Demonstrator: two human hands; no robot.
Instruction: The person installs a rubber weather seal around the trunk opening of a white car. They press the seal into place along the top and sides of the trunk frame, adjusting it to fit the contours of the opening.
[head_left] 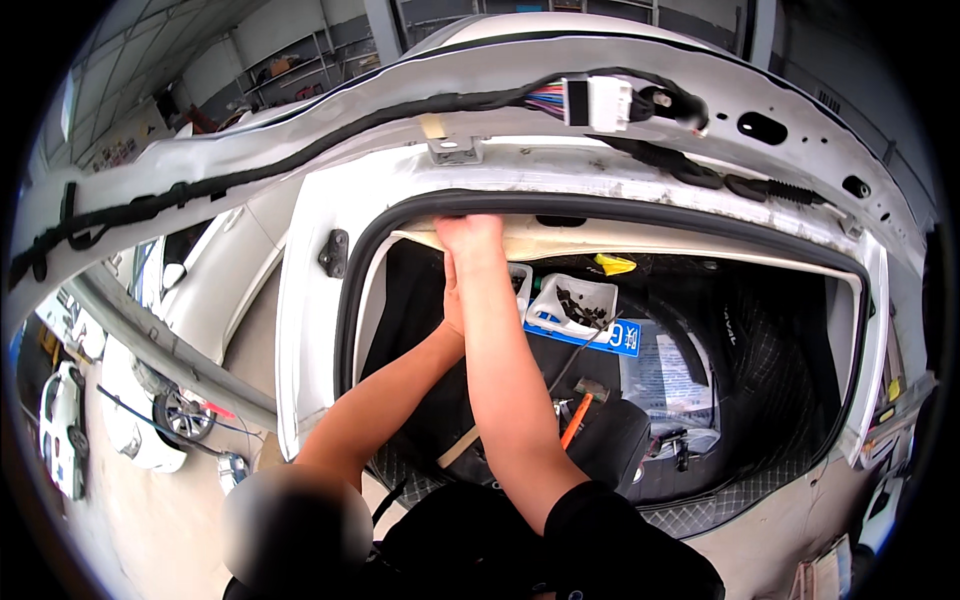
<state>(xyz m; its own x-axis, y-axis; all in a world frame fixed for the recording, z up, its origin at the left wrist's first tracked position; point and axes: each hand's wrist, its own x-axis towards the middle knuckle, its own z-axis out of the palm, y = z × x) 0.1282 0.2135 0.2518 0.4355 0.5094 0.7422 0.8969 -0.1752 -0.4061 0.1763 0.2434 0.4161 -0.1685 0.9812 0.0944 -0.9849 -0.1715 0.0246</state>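
Both my arms reach into the open rear of a white car. My right hand is up at the top edge of the opening, against the black rubber seal and the beige lining under it; its fingertips are hidden behind that edge. Just below, my left hand points upward, partly covered by my right forearm. Most of its fingers are out of sight, so whatever either hand holds does not show.
The raised tailgate carries a black wiring harness and a white connector. Inside the boot are a white tray of small dark parts, a blue plate, an orange-handled hammer and a clear plastic bag. Other cars stand left.
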